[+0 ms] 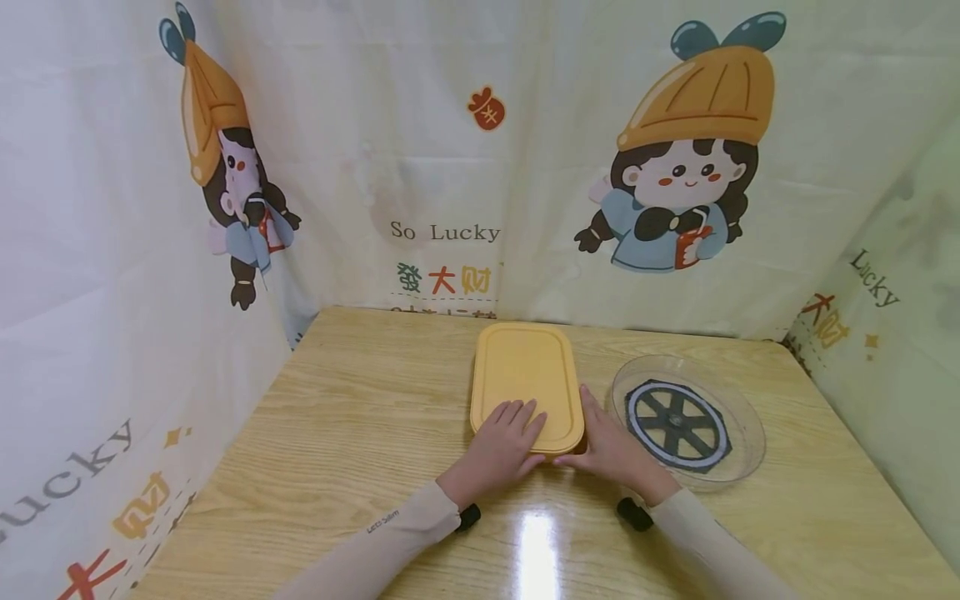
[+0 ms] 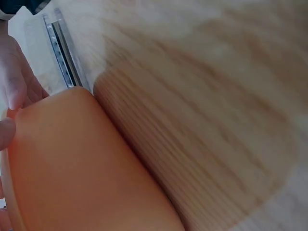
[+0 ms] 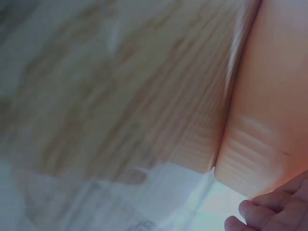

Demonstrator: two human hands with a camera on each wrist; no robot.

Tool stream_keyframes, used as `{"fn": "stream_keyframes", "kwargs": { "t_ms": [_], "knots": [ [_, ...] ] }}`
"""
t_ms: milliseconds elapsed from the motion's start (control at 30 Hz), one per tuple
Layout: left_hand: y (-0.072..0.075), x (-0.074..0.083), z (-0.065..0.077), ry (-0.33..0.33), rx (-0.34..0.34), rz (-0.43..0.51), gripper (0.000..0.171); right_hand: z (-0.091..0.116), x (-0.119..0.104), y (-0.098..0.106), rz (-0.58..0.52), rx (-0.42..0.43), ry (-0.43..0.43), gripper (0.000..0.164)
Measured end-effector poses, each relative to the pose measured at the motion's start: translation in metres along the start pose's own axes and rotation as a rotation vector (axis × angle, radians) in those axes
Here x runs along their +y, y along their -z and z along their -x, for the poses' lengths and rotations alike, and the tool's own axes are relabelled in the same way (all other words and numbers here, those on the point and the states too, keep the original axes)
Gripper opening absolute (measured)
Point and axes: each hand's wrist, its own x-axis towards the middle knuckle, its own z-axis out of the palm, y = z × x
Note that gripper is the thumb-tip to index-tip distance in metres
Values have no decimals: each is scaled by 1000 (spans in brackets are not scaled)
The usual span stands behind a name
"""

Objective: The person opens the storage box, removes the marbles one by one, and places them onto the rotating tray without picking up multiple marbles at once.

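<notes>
I have the lidded yellow box [image 1: 522,367] near the middle of the worktop [image 1: 360,417], its long sides running back towards the far edge. The left hand [image 1: 498,446] lies over the lid's near end, fingers straight and slightly spread on top, thumb down at the near rim; I judge that this weight keeps the box from sliding. The right hand [image 1: 617,454] wraps the near right corner, thumb on the near side and fingers along the right side, so it seems to brace the box against the left hand's push. How firmly either hand grips I cannot tell from here. Between the box and the right edge sits a clear round dish [image 1: 752,425] with a dark spoked disc [image 1: 677,420] inside, set aside, I suppose, to leave the right hand some room.
</notes>
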Motion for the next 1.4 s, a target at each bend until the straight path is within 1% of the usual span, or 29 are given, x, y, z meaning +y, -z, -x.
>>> {"fn": "stream_keyframes", "kwargs": {
  "t_ms": [100,200,433,533,633,800,900,1100,1200,1400],
  "knots": [
    [-3,-1,-1,-10,52,-32,55,0,0,-1,15,-1,-1,122],
    [-3,-2,-3,-20,89,-34,51,-1,1,-1,25,0,-3,121],
    [2,-3,-7,-72,181,-32,30,-1,1,-1,27,-2,-10,121],
    [1,-3,-8,-95,196,-44,23,-1,0,-1,23,-4,-12,120],
    [-1,-3,-8,-101,197,-50,18,-1,-1,0,27,-7,-15,120],
    [-1,-2,-7,-87,209,-38,18,-1,-1,0,29,-9,-21,120],
    [1,-2,-8,-71,215,-10,19,0,1,-1,28,0,-16,120],
    [9,-4,-11,-21,231,51,23,-1,3,-3,10,37,30,119],
    [13,-6,-14,-6,244,57,23,-3,4,-3,-7,44,51,119],
    [21,-11,-22,10,291,61,22,-3,5,-4,-35,57,80,116]
  ]
}}
